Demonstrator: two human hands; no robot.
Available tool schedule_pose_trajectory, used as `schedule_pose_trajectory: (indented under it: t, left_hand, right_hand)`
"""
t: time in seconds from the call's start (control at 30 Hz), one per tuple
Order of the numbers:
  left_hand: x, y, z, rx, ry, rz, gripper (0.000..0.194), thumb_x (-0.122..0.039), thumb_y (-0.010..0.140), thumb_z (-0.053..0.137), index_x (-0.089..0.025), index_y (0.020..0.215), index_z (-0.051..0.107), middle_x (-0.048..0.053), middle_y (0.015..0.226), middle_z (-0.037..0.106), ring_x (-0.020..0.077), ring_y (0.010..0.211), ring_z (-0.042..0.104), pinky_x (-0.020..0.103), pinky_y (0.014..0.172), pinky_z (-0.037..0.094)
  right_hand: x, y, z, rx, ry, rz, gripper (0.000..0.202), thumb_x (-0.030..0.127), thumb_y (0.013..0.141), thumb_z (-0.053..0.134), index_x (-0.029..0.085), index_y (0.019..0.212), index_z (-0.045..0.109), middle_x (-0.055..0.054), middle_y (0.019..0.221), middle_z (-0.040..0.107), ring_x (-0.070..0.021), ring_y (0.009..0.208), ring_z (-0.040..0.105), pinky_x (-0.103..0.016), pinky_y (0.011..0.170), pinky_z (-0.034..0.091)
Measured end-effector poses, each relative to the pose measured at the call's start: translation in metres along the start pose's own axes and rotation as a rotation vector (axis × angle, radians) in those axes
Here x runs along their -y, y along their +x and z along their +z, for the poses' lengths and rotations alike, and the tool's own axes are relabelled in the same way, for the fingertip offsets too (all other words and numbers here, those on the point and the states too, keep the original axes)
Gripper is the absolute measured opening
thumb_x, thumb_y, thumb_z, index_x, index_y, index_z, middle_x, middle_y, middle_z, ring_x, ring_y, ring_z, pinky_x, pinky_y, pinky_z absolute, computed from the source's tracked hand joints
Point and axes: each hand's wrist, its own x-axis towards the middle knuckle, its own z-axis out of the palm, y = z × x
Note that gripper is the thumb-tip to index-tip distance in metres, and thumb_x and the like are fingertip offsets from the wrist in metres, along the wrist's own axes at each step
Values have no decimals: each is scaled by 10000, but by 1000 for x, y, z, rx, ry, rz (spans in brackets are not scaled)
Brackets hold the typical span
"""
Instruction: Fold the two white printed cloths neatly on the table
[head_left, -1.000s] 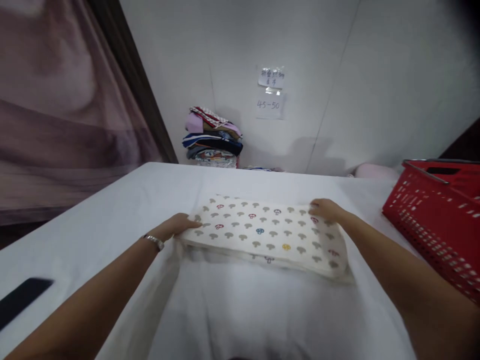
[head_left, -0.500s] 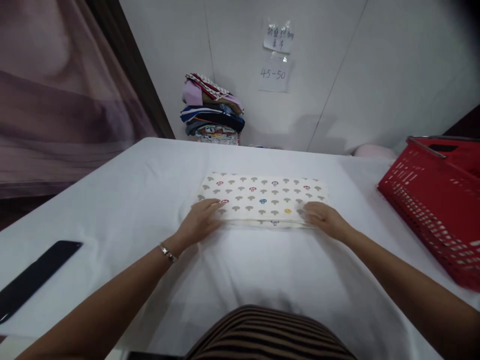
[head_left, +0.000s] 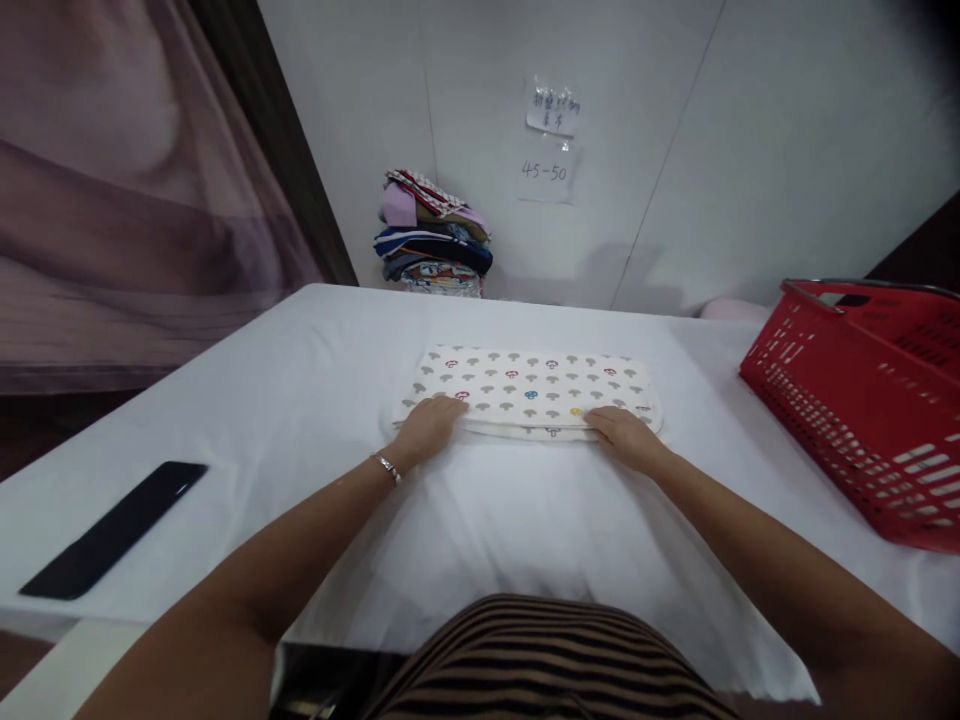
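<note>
A white cloth (head_left: 495, 385) printed with small mushrooms lies folded into a wide, flat rectangle on the table. Most of the mushrooms are grey; a few are red, blue or yellow. At the cloth's near edge, my left hand (head_left: 429, 428) holds the left part, fingers on top and the thumb out of sight. My right hand (head_left: 627, 436) grips the same edge further right, its fingertips beside a yellow mushroom. Folded layers show along the edge between the hands.
A red plastic basket (head_left: 847, 420) stands at the table's right side. On the white-covered table (head_left: 285, 400), a long black flat object (head_left: 112, 530) lies near the left front edge. Folded fabrics (head_left: 435, 235) are stacked beyond the far edge, by the wall. A pinkish curtain (head_left: 112, 220) hangs at left.
Both hands have moved inward along the cloth's near edge, closer together. The cloth's right end, covered before by my right hand, now shows. The camera view has shifted slightly.
</note>
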Motion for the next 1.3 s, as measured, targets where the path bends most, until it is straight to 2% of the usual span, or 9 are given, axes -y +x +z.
schedule_pose_trajectory:
  t: [0.27,0.43,0.67,0.8,0.9,0.97,1.1,1.2,1.3]
  left_hand:
    - [23,-6,-7,16,11,-130,453,-50,768,437,-217,1146,621,70,1225,609,235,1124,558,396,981,419]
    - [31,-17,-3,4,-3,-131,459,-44,775,464,-221,1178,597,75,1227,605,229,1147,537,394,1003,398]
    - [48,-20,-17,-26,24,4,453,-76,825,436,-214,1240,552,56,1223,606,198,1144,525,353,998,383]
    - [60,-2,-36,34,85,-1,315,-149,828,485,-205,1091,648,62,1094,663,203,1051,575,339,950,406]
    - [68,28,-55,29,166,-78,288,-179,826,490,-200,1045,675,69,1014,686,212,985,602,342,900,428]
    - [73,52,-71,-61,208,-117,292,-186,829,481,-208,1044,677,62,990,693,212,968,607,346,882,434]
    - [77,79,-91,-318,221,-72,295,-151,811,486,-217,1027,676,56,1022,687,213,1003,594,367,894,429]
    - [77,58,-72,-309,190,72,270,-160,834,479,-219,1005,679,62,1042,683,218,1038,578,397,925,414]
    - [76,18,-32,-117,123,235,246,-157,820,514,-221,984,686,58,1059,683,210,1053,573,393,957,404]
  right_hand:
    - [-10,-10,9,-6,21,6,455,119,849,354,233,1245,546,-71,1253,588,-241,1126,550,-418,927,468]
    - [-18,-17,16,-50,-106,26,455,110,849,359,179,1268,522,-111,1250,583,-265,1119,551,-429,906,472]
    - [-42,-34,14,-99,-205,70,468,83,837,334,137,1263,521,-136,1234,593,-272,1108,561,-438,911,453]
    - [-64,-40,11,-56,-174,145,442,176,823,414,140,1237,565,-138,1222,606,-292,1093,576,-420,895,474]
    - [-86,-30,-3,18,-134,304,439,205,802,444,197,1209,606,-97,1172,645,-285,987,633,-385,786,525]
    - [-99,-17,-22,-11,-137,417,429,226,813,447,229,1208,614,-84,1126,669,-285,918,657,-379,713,538]
    - [-112,-3,-55,-281,-223,451,430,216,846,432,226,1251,576,-87,1247,601,-285,1027,619,-398,791,529]
    - [-105,-21,-39,-347,-251,273,415,176,845,403,200,1210,600,-85,1233,610,-259,1085,593,-398,878,509]
    - [-91,-50,1,-204,-217,51,426,121,810,386,190,1144,641,-84,1161,652,-244,1085,598,-395,882,511]
